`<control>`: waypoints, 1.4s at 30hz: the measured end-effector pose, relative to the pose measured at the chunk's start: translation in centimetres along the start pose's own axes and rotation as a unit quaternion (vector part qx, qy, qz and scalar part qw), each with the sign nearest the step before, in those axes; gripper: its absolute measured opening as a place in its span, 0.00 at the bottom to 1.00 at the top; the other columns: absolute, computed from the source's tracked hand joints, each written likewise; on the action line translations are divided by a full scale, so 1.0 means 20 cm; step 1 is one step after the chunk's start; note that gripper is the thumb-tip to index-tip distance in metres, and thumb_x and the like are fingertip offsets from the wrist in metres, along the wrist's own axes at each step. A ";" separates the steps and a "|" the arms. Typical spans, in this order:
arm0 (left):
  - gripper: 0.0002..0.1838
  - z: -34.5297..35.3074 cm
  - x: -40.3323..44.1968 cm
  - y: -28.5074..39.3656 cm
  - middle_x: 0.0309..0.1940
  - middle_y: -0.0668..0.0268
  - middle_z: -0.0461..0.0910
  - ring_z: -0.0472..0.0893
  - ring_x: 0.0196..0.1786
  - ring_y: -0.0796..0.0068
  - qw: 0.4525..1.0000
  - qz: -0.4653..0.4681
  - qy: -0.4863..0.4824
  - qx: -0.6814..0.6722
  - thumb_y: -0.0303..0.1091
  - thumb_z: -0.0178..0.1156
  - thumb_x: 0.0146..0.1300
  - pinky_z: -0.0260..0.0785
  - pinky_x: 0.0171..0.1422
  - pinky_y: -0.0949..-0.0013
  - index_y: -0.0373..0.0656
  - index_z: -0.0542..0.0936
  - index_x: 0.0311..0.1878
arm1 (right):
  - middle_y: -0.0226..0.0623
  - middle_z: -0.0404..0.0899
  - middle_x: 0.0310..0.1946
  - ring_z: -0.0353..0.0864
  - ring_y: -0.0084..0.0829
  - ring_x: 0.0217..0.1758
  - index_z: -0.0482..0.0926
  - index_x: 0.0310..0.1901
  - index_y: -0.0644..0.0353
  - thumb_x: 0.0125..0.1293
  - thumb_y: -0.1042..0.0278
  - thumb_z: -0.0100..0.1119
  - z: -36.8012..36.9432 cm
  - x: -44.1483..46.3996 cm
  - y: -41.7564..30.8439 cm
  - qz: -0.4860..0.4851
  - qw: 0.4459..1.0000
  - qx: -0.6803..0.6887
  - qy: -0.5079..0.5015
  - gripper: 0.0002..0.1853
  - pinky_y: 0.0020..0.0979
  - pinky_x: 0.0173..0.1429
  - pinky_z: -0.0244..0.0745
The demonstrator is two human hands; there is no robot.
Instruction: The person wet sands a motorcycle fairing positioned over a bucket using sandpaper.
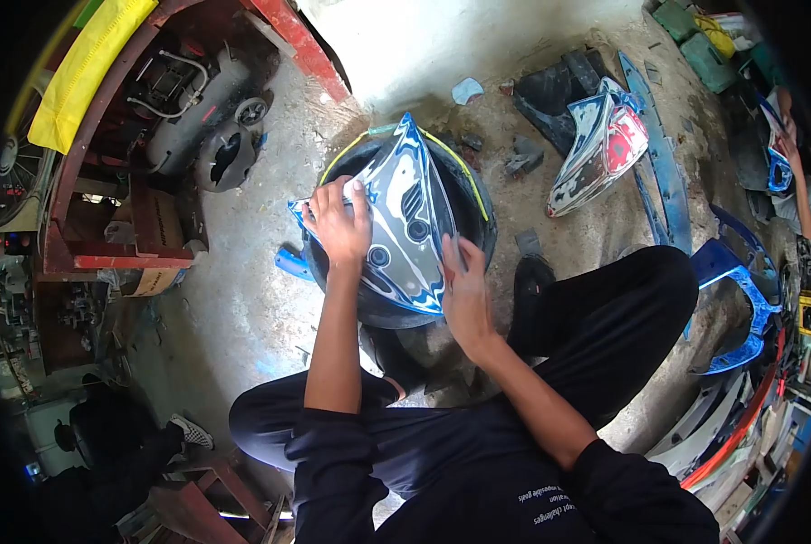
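Observation:
A pointed fairing panel (396,204), patterned in blue, white and grey with two round holes, rests across a round black tub (480,195). My left hand (340,218) lies over the panel's left side, its fingers curled on the surface near the edge. At the lower right edge of the panel is my right hand (467,288), smeared by motion. Its fingertips touch or nearly touch the panel, and whether it holds anything is not visible. A yellow-green strip (460,163) runs along the tub's rim.
A red metal frame (120,260) with a compressor (197,113) stands left. Right of the tub lie a red-white panel (605,145), a long blue piece (664,168) and blue frame parts (750,304). Another person's arm (800,186) shows at far right; a shoe (192,432), lower left.

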State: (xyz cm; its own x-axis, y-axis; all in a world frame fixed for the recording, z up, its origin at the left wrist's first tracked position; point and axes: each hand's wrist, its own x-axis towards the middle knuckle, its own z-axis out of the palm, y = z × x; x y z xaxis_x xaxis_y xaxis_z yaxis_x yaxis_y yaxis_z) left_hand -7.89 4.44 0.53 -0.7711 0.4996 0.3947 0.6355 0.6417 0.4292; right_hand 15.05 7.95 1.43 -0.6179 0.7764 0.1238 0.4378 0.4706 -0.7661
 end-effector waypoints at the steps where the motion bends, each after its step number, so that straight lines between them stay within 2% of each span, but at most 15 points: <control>1: 0.20 0.00 0.01 0.01 0.55 0.58 0.81 0.74 0.67 0.54 1.000 0.001 0.003 -0.002 0.52 0.52 0.79 0.46 0.81 0.42 0.50 0.83 0.59 | 0.52 0.73 0.69 0.79 0.54 0.65 0.71 0.72 0.65 0.66 0.82 0.60 0.00 -0.01 0.01 -0.003 1.000 -0.001 0.002 0.31 0.44 0.67 0.77; 4: 0.20 -0.01 0.00 0.00 0.54 0.58 0.81 0.74 0.67 0.54 1.000 0.002 -0.001 -0.003 0.52 0.52 0.78 0.47 0.81 0.43 0.49 0.83 0.58 | 0.53 0.76 0.66 0.82 0.55 0.62 0.71 0.72 0.65 0.67 0.82 0.60 0.01 -0.03 0.05 -0.014 0.999 0.020 0.027 0.30 0.44 0.64 0.79; 6: 0.20 0.00 0.00 -0.01 0.55 0.58 0.81 0.74 0.67 0.54 1.000 -0.002 -0.009 -0.003 0.52 0.52 0.78 0.47 0.81 0.43 0.49 0.83 0.58 | 0.55 0.75 0.68 0.80 0.53 0.67 0.71 0.72 0.67 0.66 0.84 0.60 -0.01 -0.02 0.06 -0.056 0.998 0.024 0.035 0.31 0.43 0.68 0.78; 9: 0.20 0.00 0.00 0.00 0.55 0.58 0.81 0.74 0.67 0.54 1.000 0.005 0.000 -0.004 0.52 0.52 0.78 0.47 0.81 0.43 0.49 0.83 0.59 | 0.57 0.72 0.71 0.74 0.52 0.73 0.70 0.72 0.69 0.66 0.84 0.58 0.01 -0.01 0.07 -0.054 0.998 0.020 0.023 0.31 0.42 0.73 0.74; 12: 0.20 0.00 0.00 0.00 0.55 0.58 0.81 0.74 0.67 0.54 1.000 0.000 -0.004 -0.006 0.52 0.52 0.78 0.47 0.81 0.43 0.49 0.83 0.59 | 0.58 0.72 0.70 0.73 0.52 0.74 0.70 0.72 0.68 0.69 0.84 0.56 0.07 0.09 0.06 -0.062 0.997 -0.013 0.045 0.29 0.40 0.72 0.74; 13: 0.20 0.00 -0.01 0.00 0.55 0.58 0.81 0.74 0.67 0.54 1.000 0.000 -0.006 -0.005 0.52 0.52 0.78 0.47 0.81 0.43 0.49 0.83 0.59 | 0.58 0.72 0.71 0.72 0.51 0.75 0.71 0.71 0.68 0.71 0.81 0.55 0.07 0.13 0.07 -0.070 0.997 -0.016 0.039 0.26 0.41 0.74 0.72; 19: 0.20 0.00 0.00 0.01 0.55 0.58 0.81 0.74 0.67 0.54 1.000 0.001 -0.005 0.004 0.51 0.52 0.78 0.47 0.81 0.42 0.50 0.83 0.59 | 0.59 0.71 0.71 0.69 0.51 0.77 0.70 0.71 0.70 0.73 0.79 0.53 0.02 0.01 0.08 -0.072 0.997 -0.021 -0.004 0.25 0.41 0.77 0.68; 23: 0.20 0.01 0.00 -0.01 0.55 0.59 0.81 0.74 0.67 0.55 1.000 0.002 -0.006 0.004 0.52 0.52 0.78 0.47 0.81 0.42 0.50 0.83 0.59 | 0.59 0.71 0.71 0.68 0.51 0.78 0.71 0.70 0.70 0.73 0.79 0.53 0.10 0.21 0.09 -0.077 0.997 -0.024 0.021 0.24 0.42 0.78 0.67; 28: 0.21 0.00 0.02 0.00 0.55 0.59 0.81 0.74 0.67 0.55 1.000 -0.011 -0.008 0.002 0.53 0.51 0.78 0.47 0.81 0.42 0.50 0.83 0.59 | 0.61 0.72 0.70 0.68 0.52 0.77 0.72 0.69 0.71 0.73 0.78 0.54 0.04 0.08 0.08 -0.098 0.995 -0.016 0.000 0.23 0.43 0.78 0.67; 31: 0.21 0.01 0.00 0.00 0.54 0.59 0.81 0.74 0.67 0.54 1.000 0.002 -0.003 -0.005 0.53 0.51 0.78 0.46 0.81 0.40 0.50 0.83 0.59 | 0.61 0.72 0.70 0.67 0.53 0.78 0.72 0.69 0.72 0.72 0.79 0.54 0.05 0.08 0.07 -0.072 0.997 0.000 -0.001 0.24 0.42 0.78 0.67; 34: 0.21 0.01 0.00 -0.02 0.55 0.59 0.81 0.74 0.67 0.54 1.000 0.003 -0.004 -0.001 0.54 0.51 0.78 0.46 0.81 0.40 0.50 0.83 0.58 | 0.61 0.71 0.71 0.68 0.54 0.77 0.72 0.69 0.72 0.73 0.78 0.54 0.12 0.25 0.07 -0.063 0.998 0.002 0.025 0.24 0.42 0.78 0.68; 35: 0.20 0.01 0.00 -0.01 0.55 0.60 0.80 0.74 0.68 0.56 1.000 -0.002 -0.009 -0.004 0.53 0.53 0.76 0.46 0.81 0.38 0.51 0.83 0.58 | 0.61 0.69 0.72 0.69 0.54 0.77 0.71 0.70 0.71 0.74 0.75 0.54 0.13 0.27 0.08 -0.063 0.998 -0.010 0.026 0.24 0.42 0.77 0.69; 38: 0.20 0.01 0.00 -0.01 0.55 0.59 0.80 0.75 0.67 0.56 1.000 -0.002 0.003 -0.005 0.52 0.53 0.76 0.46 0.80 0.37 0.51 0.83 0.57 | 0.60 0.69 0.72 0.69 0.52 0.77 0.71 0.71 0.68 0.75 0.73 0.53 0.05 0.10 0.07 -0.061 0.998 0.001 -0.009 0.24 0.42 0.75 0.71; 39: 0.21 0.00 0.00 0.00 0.55 0.59 0.81 0.74 0.68 0.54 1.000 -0.006 -0.006 0.001 0.54 0.51 0.78 0.46 0.81 0.40 0.50 0.83 0.58 | 0.60 0.69 0.72 0.69 0.52 0.77 0.71 0.71 0.68 0.75 0.73 0.53 0.05 0.13 0.06 -0.065 0.998 -0.001 -0.009 0.24 0.42 0.75 0.71; 42: 0.21 0.00 0.00 0.00 0.55 0.58 0.81 0.74 0.67 0.54 1.000 0.001 -0.006 -0.009 0.53 0.51 0.78 0.46 0.81 0.41 0.50 0.83 0.58 | 0.61 0.68 0.72 0.72 0.57 0.72 0.72 0.70 0.67 0.78 0.71 0.52 0.05 0.15 0.08 -0.022 1.000 0.020 -0.007 0.22 0.45 0.69 0.75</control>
State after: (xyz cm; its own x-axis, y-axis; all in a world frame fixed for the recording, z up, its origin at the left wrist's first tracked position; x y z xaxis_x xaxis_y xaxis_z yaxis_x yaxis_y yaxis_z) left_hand -8.00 4.44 0.46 -0.7698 0.5080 0.3865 0.6380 0.6304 0.4423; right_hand 13.24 10.50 -0.13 -0.6448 0.7494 0.1502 0.3829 0.4868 -0.7851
